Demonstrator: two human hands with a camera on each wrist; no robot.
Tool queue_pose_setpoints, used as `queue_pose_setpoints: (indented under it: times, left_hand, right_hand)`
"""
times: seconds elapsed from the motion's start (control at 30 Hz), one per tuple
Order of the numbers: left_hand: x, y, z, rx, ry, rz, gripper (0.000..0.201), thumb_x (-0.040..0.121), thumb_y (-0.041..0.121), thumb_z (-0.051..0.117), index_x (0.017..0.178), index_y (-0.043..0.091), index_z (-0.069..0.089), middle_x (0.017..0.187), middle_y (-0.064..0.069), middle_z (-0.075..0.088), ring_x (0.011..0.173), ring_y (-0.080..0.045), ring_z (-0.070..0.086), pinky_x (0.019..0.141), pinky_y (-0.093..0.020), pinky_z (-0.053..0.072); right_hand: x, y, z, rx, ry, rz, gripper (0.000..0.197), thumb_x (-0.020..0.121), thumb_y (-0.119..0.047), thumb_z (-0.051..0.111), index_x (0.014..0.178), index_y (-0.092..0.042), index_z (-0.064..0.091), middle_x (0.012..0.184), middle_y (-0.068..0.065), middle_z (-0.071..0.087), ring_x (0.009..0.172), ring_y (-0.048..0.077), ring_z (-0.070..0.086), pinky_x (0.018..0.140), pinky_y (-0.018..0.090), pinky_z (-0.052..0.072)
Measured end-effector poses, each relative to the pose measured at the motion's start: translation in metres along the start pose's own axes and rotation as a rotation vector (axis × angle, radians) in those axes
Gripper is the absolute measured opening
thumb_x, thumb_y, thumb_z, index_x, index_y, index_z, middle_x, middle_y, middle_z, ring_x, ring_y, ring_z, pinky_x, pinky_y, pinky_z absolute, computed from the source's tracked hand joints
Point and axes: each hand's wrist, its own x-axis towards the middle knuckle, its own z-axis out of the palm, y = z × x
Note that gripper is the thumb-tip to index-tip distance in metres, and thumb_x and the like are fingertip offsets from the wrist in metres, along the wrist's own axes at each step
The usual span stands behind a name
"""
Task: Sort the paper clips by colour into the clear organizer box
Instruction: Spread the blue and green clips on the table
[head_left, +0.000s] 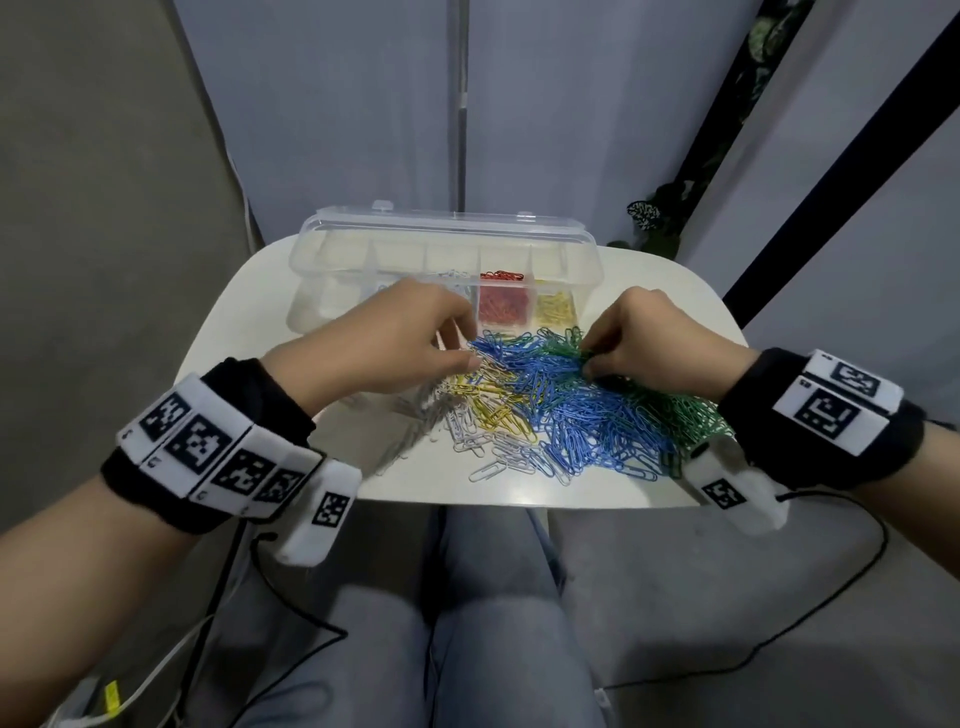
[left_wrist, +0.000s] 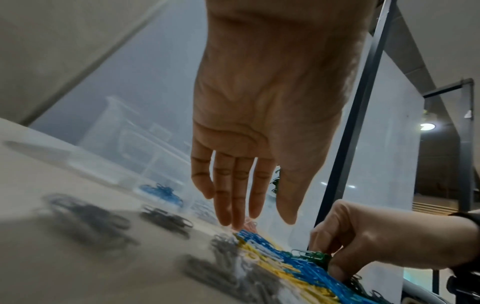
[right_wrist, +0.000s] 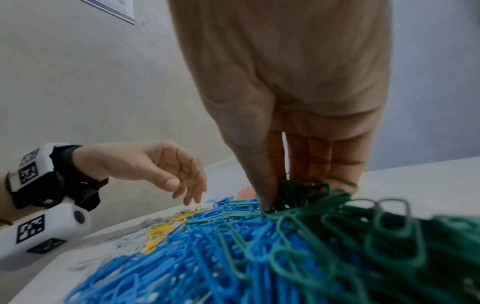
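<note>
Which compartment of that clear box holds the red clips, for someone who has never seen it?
Start at the white table and find the clear organizer box at its far edge, lid open. In the front row, right of the left hand, sits the compartment of red paper clips. Its neighbours hold silver clips and yellow clips; only this one is red.

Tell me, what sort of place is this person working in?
Probably a small partitioned recording booth rather than a home: grey-blue panels close behind a little white table, a dark metal frame, and tagged camera bands on both wrists.
</note>
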Motion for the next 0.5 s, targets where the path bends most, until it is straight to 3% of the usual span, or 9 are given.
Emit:
queue_pose_setpoints:
  times: [0.1, 0.17, 0.23, 0.3, 0.4, 0.5]
  left_hand:
    - [-0.011, -0.010, -0.001, -0.006, -0.002, -0.051, 0.026, 0.081, 0.037, 0.072, 0.100, 0.019, 0.067, 0.085, 0.008, 0.069, 0.075, -0.008, 0.061, 0.070, -0.027, 0.047]
    - [-0.015, -0.014, -0.006, -0.032, 0.014, -0.077, 0.025, 0.081, 0.035, 0.072, 0.099, 0.019, 0.068, 0.086, 0.006, 0.070, 0.077, -0.010, 0.063, 0.071, -0.027, 0.047]
    - [-0.018, -0.016, -0.009, -0.052, 0.021, -0.094, 0.024, 0.081, 0.033, 0.072, 0.099, 0.018, 0.068, 0.087, 0.004, 0.070, 0.078, -0.012, 0.063, 0.072, -0.027, 0.047]
    - [-0.020, -0.018, -0.011, -0.062, 0.025, -0.098, 0.023, 0.081, 0.031, 0.072, 0.099, 0.017, 0.068, 0.087, 0.003, 0.070, 0.078, -0.013, 0.063, 0.072, -0.026, 0.047]
    - [-0.022, -0.021, -0.011, -0.089, 0.034, -0.099, 0.022, 0.081, 0.031, 0.073, 0.098, 0.017, 0.069, 0.086, 0.003, 0.070, 0.077, -0.012, 0.063, 0.070, -0.023, 0.046]
    - [-0.024, -0.023, -0.010, -0.129, 0.050, -0.104, 0.021, 0.081, 0.028, 0.074, 0.097, 0.016, 0.069, 0.084, 0.002, 0.070, 0.077, -0.013, 0.064, 0.070, -0.021, 0.046]
  right_hand:
    - [0.002, 0.000, -0.004, 0.039, 0.019, 0.044, 0.018, 0.070, -0.011, 0.082, 0.087, -0.009, 0.077, 0.071, 0.001, 0.067, 0.067, 0.014, 0.060, 0.063, 0.022, 0.041]
    - [0.004, 0.003, -0.009, 0.124, 0.025, 0.071, 0.014, 0.069, -0.005, 0.081, 0.079, -0.013, 0.077, 0.066, 0.002, 0.069, 0.061, 0.015, 0.064, 0.064, 0.025, 0.051]
    - [0.005, 0.006, -0.013, 0.237, 0.026, 0.092, 0.018, 0.068, 0.002, 0.080, 0.075, -0.014, 0.076, 0.065, 0.007, 0.071, 0.062, 0.022, 0.067, 0.068, 0.032, 0.058]
    - [0.006, 0.009, -0.018, 0.363, 0.025, 0.126, 0.018, 0.067, 0.006, 0.079, 0.079, -0.007, 0.076, 0.069, 0.016, 0.072, 0.063, 0.028, 0.068, 0.068, 0.038, 0.060]
    - [0.006, 0.010, -0.023, 0.581, 0.013, 0.211, 0.019, 0.066, 0.007, 0.079, 0.084, 0.001, 0.074, 0.072, 0.021, 0.071, 0.063, 0.027, 0.063, 0.060, 0.028, 0.058]
    - [0.005, 0.009, -0.024, 0.826, -0.034, 0.318, 0.028, 0.062, 0.009, 0.076, 0.089, 0.007, 0.071, 0.070, 0.016, 0.071, 0.064, 0.027, 0.062, 0.058, 0.023, 0.056]
